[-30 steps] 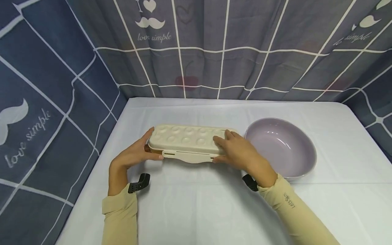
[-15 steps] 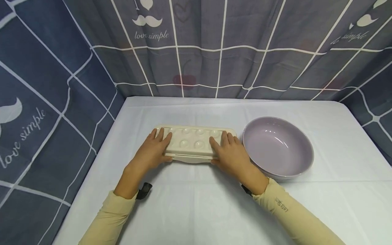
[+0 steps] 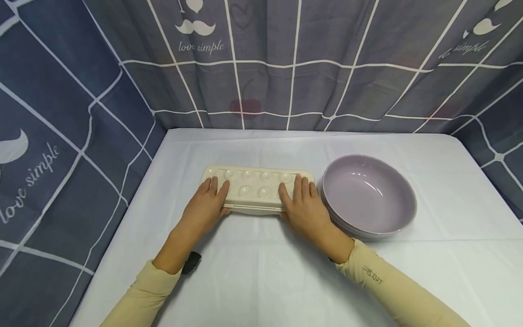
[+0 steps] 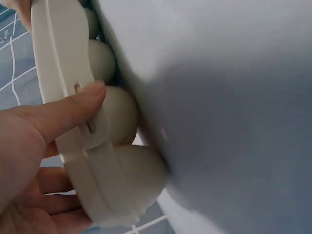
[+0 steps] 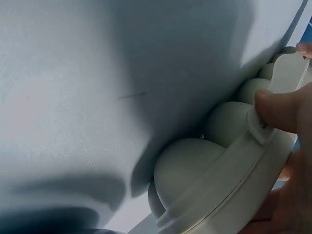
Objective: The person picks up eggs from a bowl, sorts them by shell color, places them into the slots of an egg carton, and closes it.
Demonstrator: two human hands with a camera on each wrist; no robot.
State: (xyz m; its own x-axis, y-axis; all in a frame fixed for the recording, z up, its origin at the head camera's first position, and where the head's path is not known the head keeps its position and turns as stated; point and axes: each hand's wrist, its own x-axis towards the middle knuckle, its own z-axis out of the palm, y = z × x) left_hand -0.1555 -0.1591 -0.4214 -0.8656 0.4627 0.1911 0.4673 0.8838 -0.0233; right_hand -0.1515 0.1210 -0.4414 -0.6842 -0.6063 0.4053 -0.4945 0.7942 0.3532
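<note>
A cream plastic egg box (image 3: 255,184) with a dimpled lid lies on the white table in the head view. My left hand (image 3: 203,204) holds its left end, fingers over the lid and thumb at the front edge. At the other end my right hand (image 3: 304,206) holds it likewise. The left wrist view shows the left thumb (image 4: 73,109) on a slotted front latch flap (image 4: 90,129). In the right wrist view the right thumb (image 5: 278,108) presses the same flap's other end. Rounded egg cups (image 5: 190,168) bulge under the rim. The box's inside is hidden.
A glossy lilac bowl (image 3: 369,195) stands close to the box's right end, beside my right hand. White cloth covers the table (image 3: 261,272). A dark checked curtain (image 3: 269,91) closes off the back and the sides.
My left hand has moved from the box's left end onto the lid, thumb at the front. The front flap, earlier sticking out, now shows only as a thin edge. The right hand stays nearly in place.
</note>
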